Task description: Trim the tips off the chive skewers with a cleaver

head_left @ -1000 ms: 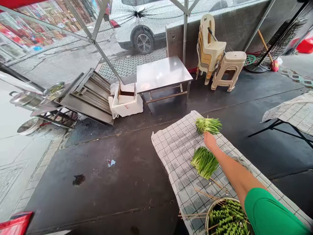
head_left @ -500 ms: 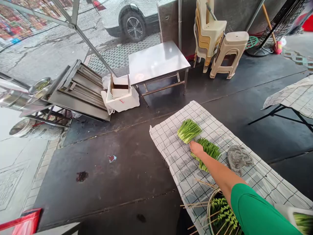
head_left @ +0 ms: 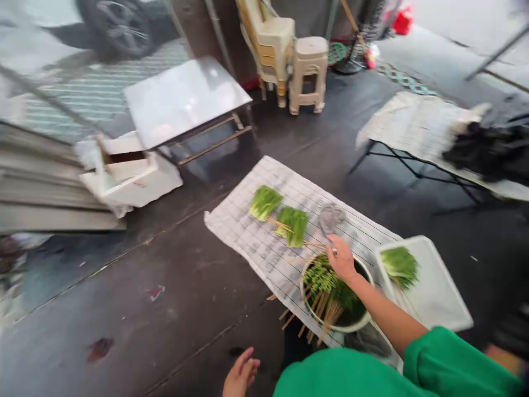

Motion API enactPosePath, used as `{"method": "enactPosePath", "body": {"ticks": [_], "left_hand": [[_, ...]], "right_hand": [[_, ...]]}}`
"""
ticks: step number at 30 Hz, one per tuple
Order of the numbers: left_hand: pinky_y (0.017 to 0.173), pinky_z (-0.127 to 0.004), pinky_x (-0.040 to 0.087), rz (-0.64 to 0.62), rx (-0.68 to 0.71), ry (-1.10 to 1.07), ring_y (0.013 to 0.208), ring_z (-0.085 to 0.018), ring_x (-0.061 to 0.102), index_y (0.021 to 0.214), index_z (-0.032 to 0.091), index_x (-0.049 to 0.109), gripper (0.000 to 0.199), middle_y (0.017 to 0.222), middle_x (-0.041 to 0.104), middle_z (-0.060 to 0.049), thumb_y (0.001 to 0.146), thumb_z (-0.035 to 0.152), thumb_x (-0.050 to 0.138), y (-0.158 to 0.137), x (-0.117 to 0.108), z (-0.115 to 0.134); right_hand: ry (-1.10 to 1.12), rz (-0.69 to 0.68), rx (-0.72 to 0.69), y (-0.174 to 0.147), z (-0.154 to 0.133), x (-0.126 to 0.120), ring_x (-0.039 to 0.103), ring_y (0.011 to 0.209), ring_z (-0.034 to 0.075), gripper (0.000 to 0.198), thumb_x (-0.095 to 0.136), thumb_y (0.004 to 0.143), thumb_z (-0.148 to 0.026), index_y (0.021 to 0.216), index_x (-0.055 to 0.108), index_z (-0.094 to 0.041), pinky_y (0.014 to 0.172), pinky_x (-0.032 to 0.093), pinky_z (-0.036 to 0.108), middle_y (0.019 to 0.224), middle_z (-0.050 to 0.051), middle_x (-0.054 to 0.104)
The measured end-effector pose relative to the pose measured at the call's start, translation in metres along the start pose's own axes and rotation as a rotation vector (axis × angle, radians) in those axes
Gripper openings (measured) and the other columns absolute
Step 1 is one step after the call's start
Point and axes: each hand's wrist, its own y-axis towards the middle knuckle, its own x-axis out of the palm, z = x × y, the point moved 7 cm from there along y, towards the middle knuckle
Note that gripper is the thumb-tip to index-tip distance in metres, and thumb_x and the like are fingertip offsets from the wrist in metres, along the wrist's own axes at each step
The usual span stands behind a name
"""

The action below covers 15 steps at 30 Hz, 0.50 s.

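My right hand [head_left: 342, 260] is over the rim of a round tub [head_left: 359, 325], its fingers slightly bent and apart, with nothing visible in them. Green vegetable skewers [head_left: 320, 275] stand in the tub, their sticks leaning over its near edge. Beyond lie a far bundle of green skewered stalks [head_left: 265, 202] and a nearer bundle [head_left: 292, 226], both on a checked cloth [head_left: 243, 237]. A grey rag [head_left: 331, 218] lies just past my right fingertips. My left hand [head_left: 241, 374] hangs low over the floor, fingers spread, holding nothing.
A white tray [head_left: 442, 298] with a bundle of green skewers [head_left: 400, 267] stands right of the tub. Further back are a metal table [head_left: 188, 99], a foam box [head_left: 140, 184], stacked chairs [head_left: 275, 41] and stools [head_left: 309, 71]. Another cloth-covered table [head_left: 407, 121] stands at right.
My right hand has let go of the far bundle's sticks and drawn back to above the tub. My left hand has come into view. The camera has turned right, showing the white tray.
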Motion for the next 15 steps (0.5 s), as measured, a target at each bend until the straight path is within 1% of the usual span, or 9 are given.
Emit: {"method": "enactPosePath", "body": {"ticks": [2,4,5,7,8,9,10,12,15], "left_hand": [[0.078,-0.029,0.054,-0.039,0.027,0.035,0.093,-0.025,0.07,0.103,0.019,0.069,0.065,0.091,0.075,-0.01,0.049,0.053,0.08,-0.005,0.015,0.004],[0.078,-0.028,0.054,-0.078,0.01,0.076,0.092,-0.024,0.07,0.102,0.019,0.068,0.065,0.09,0.075,-0.011,0.047,0.05,0.081,-0.011,0.032,0.006],[0.077,-0.028,0.054,-0.09,-0.002,0.105,0.091,-0.024,0.07,0.101,0.018,0.068,0.064,0.089,0.075,-0.011,0.046,0.048,0.082,-0.016,0.042,0.006],[0.076,-0.027,0.053,-0.101,-0.005,0.17,0.09,-0.023,0.07,0.101,0.018,0.067,0.063,0.087,0.076,-0.01,0.047,0.046,0.082,-0.026,0.061,0.006],[0.075,-0.027,0.053,-0.103,0.003,0.2,0.089,-0.023,0.07,0.101,0.019,0.067,0.062,0.087,0.075,-0.01,0.048,0.046,0.082,-0.033,0.071,0.005],[0.075,-0.027,0.052,-0.101,0.013,0.226,0.088,-0.023,0.07,0.102,0.019,0.067,0.062,0.087,0.075,-0.01,0.049,0.046,0.081,-0.04,0.082,0.003],[0.074,-0.027,0.052,-0.096,0.022,0.249,0.086,-0.022,0.07,0.102,0.019,0.067,0.062,0.086,0.075,-0.01,0.049,0.046,0.081,-0.047,0.092,0.001],[0.072,-0.027,0.052,-0.09,0.042,0.291,0.084,-0.022,0.069,0.103,0.018,0.067,0.063,0.086,0.075,-0.01,0.049,0.047,0.08,-0.062,0.113,-0.005],[0.071,-0.028,0.051,-0.104,0.069,0.363,0.083,-0.023,0.068,0.101,0.018,0.068,0.065,0.084,0.074,-0.009,0.046,0.051,0.08,-0.084,0.142,-0.014]], "right_hand": [[-0.079,0.121,0.163,-0.051,0.055,-0.073,0.055,0.117,0.024,0.037,0.042,0.091,-0.031,0.12,0.058,-0.016,0.104,0.042,0.044,0.119,0.015,0.064],[-0.202,0.207,0.457,-0.107,0.117,-0.14,0.053,0.118,0.027,0.042,0.042,0.088,-0.033,0.12,0.058,-0.011,0.105,0.041,0.046,0.119,0.018,0.063],[-0.252,0.204,0.65,-0.137,0.149,-0.167,0.052,0.12,0.029,0.045,0.042,0.087,-0.034,0.121,0.057,-0.008,0.105,0.039,0.047,0.122,0.02,0.061],[-0.26,0.06,1.037,-0.196,0.204,-0.198,0.05,0.122,0.031,0.052,0.043,0.086,-0.036,0.125,0.055,-0.003,0.105,0.038,0.047,0.126,0.024,0.058],[-0.209,-0.05,1.175,-0.221,0.225,-0.203,0.052,0.12,0.032,0.053,0.042,0.087,-0.038,0.123,0.057,-0.003,0.103,0.039,0.046,0.124,0.025,0.059],[-0.131,-0.155,1.257,-0.239,0.239,-0.202,0.055,0.116,0.031,0.052,0.041,0.089,-0.042,0.119,0.06,-0.004,0.099,0.042,0.043,0.119,0.024,0.063],[-0.041,-0.237,1.287,-0.251,0.249,-0.197,0.059,0.11,0.029,0.052,0.04,0.09,-0.046,0.114,0.064,-0.007,0.095,0.045,0.04,0.113,0.021,0.066],[0.125,-0.318,1.248,-0.259,0.257,-0.183,0.064,0.099,0.024,0.053,0.039,0.091,-0.053,0.105,0.07,-0.012,0.086,0.049,0.033,0.102,0.015,0.071],[0.296,-0.405,1.157,-0.249,0.256,-0.154,0.065,0.092,0.02,0.045,0.048,0.089,-0.054,0.099,0.072,-0.017,0.079,0.049,0.026,0.097,0.008,0.073]]}}
